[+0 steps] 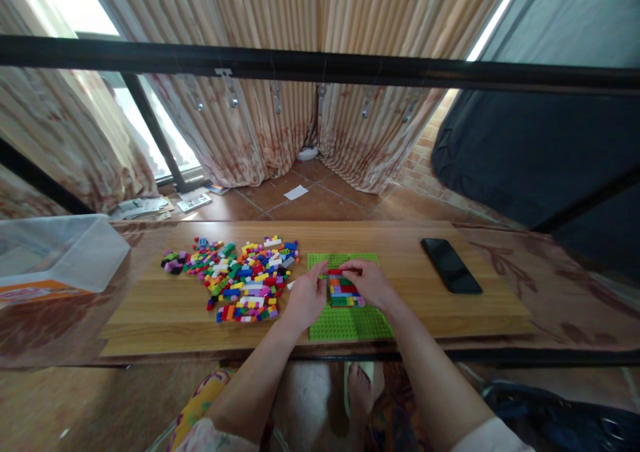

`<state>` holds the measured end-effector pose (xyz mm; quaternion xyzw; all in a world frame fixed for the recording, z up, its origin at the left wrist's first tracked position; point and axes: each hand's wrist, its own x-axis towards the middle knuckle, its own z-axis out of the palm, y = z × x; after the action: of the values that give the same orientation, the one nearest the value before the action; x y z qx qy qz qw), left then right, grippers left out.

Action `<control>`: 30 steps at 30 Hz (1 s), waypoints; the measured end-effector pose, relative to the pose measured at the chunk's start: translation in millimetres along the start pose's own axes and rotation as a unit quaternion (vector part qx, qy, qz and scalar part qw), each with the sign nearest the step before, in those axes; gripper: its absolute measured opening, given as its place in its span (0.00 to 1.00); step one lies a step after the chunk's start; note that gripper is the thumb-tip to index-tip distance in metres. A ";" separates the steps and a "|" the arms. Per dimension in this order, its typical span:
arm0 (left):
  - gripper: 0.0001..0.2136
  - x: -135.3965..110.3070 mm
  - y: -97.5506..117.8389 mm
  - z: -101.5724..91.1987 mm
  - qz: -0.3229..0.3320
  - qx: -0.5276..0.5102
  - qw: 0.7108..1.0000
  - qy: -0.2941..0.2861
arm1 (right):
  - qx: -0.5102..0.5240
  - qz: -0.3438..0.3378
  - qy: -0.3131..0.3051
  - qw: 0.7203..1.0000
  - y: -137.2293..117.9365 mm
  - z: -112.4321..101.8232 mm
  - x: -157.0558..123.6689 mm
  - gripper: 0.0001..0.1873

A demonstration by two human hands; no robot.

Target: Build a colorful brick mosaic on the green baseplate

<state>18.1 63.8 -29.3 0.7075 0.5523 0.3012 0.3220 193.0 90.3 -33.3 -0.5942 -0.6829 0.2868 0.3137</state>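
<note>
A green baseplate (350,325) lies on the wooden board, bearing a flat patch of small toy bricks (345,292) in red, blue, orange, green and purple. At the far edge of that patch, my right hand (371,283) has its fingers bent down and closed on a red brick (335,272). My left hand (306,297) rests at the plate's left side, fingers drawn together by the patch and close to the red brick's left end. Whatever sits between those left fingertips is too small to make out.
Left of the plate spreads a heap of loose coloured bricks (245,282). A black phone (451,265) lies on the right of the wooden board (165,332). A clear plastic bin (65,252) stands at far left. A black bar (320,62) crosses the view beyond the board.
</note>
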 end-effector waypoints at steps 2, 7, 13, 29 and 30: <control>0.22 -0.5 -0.4 0.6 0.014 0.009 1.000 0.001 | 0.002 0.001 0.003 1.000 -0.2 -0.3 -0.2 0.10; 0.20 -2.9 0.7 2.4 0.050 0.042 0.998 0.003 | 0.014 0.004 0.012 1.000 -0.4 -0.3 -1.3 0.09; 0.18 -2.9 -1.5 4.2 0.056 0.047 0.997 0.007 | 0.028 0.008 0.027 0.999 -0.3 0.3 -2.2 0.08; 0.13 15.2 8.8 8.4 -0.024 0.047 0.998 0.043 | 0.061 0.013 0.004 0.998 6.5 0.3 -2.7 0.09; 0.13 15.9 9.1 8.2 -0.028 0.050 0.997 0.043 | 0.067 0.012 -0.004 0.998 7.1 -1.0 -2.3 0.09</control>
<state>33.2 76.7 -26.0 0.6933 0.5997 0.2942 0.2706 198.4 88.9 -38.3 -0.5792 -0.6558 0.3380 0.3466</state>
